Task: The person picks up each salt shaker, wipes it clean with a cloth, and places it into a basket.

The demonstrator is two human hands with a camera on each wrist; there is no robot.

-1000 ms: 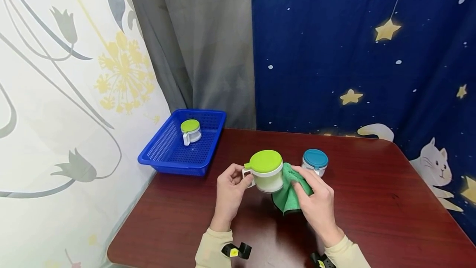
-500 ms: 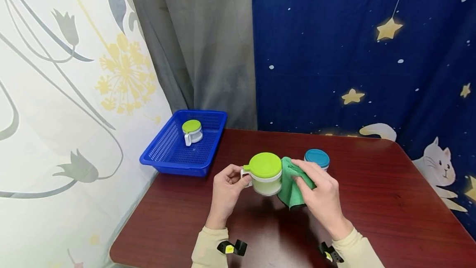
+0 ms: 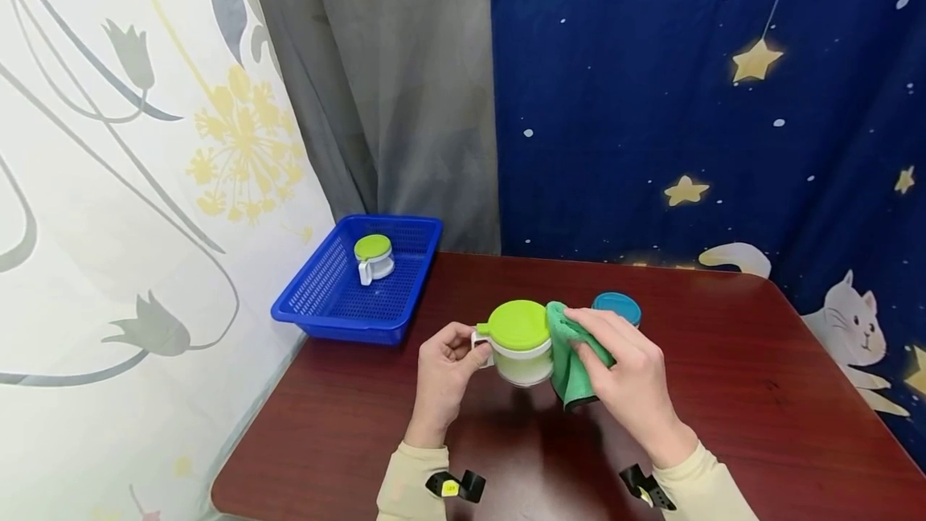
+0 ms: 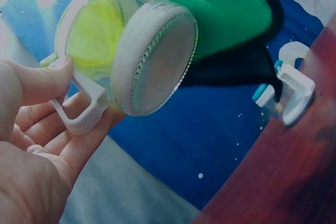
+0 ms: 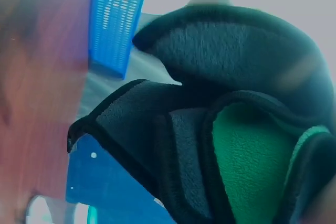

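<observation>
My left hand (image 3: 443, 376) pinches the white handle of a clear seasoning jar (image 3: 522, 360) with a lime-green lid, holding it up over the table. Its ribbed round base faces the left wrist view, where thumb and fingers close on the handle (image 4: 86, 114). A green cloth (image 3: 571, 364) with dark edging is gripped in my right hand (image 3: 628, 372), and it lies against the jar's right side. Folds of the cloth (image 5: 252, 156) fill much of the right wrist view, showing its dark underside. Behind the right hand stands a blue-lidded jar (image 3: 617, 308), partly hidden by that hand.
On the table's far left is a blue plastic basket (image 3: 340, 318) with perforated sides. Inside it stands another green-lidded jar (image 3: 374, 257) with a white handle. The reddish-brown table (image 3: 752, 392) meets a grey curtain and a blue starry curtain (image 3: 622, 103) at the back.
My right hand and the cloth have shifted up and a little right along the jar's side, covering more of the blue-lidded jar. The left hand still holds the green-lidded jar, nearly in place.
</observation>
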